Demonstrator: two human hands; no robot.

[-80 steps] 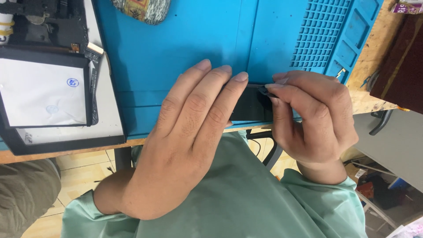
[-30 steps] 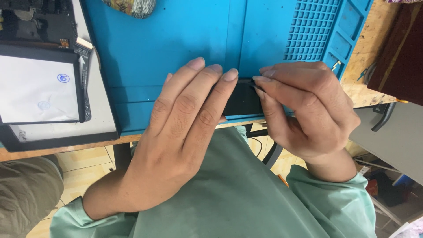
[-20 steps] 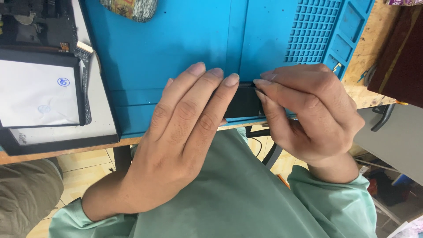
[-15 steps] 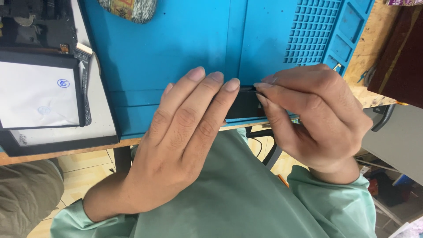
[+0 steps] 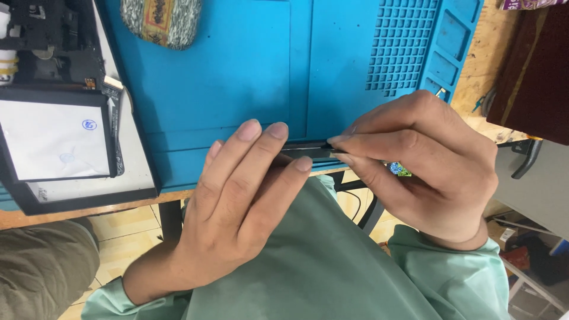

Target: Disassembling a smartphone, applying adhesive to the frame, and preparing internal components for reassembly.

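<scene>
Gripping a thin black device point(image 5: 308, 152) edge-on at the near edge of the blue silicone work mat point(image 5: 237, 71), the person holds it between both hands just above their lap. The left hand point(image 5: 237, 195) lies flat over the device's left part, its fingers point(image 5: 261, 133) stretched across the top and pressing down, so most of the device is hidden beneath them. The right hand point(image 5: 421, 166) pinches the device's right end between thumb and forefinger, the other fingers curled underneath; whether it also holds a small tool cannot be told. A small green and blue item point(image 5: 400, 169) peeks out under the right fingers, too hidden to name. At the far edge of the mat rests a mottled green, oval pad point(image 5: 161, 21). The right section of the mat carries a grid of small square cells point(image 5: 403, 50) and several shallow trays. Left of the mat lies a black-framed display panel point(image 5: 59, 142) with a white face, and beyond it a dark, opened electronic assembly point(image 5: 50, 44). Right of the mat the bare wooden bench point(image 5: 486, 77) shows, with a dark brown object point(image 5: 533, 71) on it. Below the mat's near edge, mint-green sleeves point(image 5: 332, 266) fill the foreground, and an olive-clad knee point(image 5: 41, 269) shows at the lower left.
</scene>
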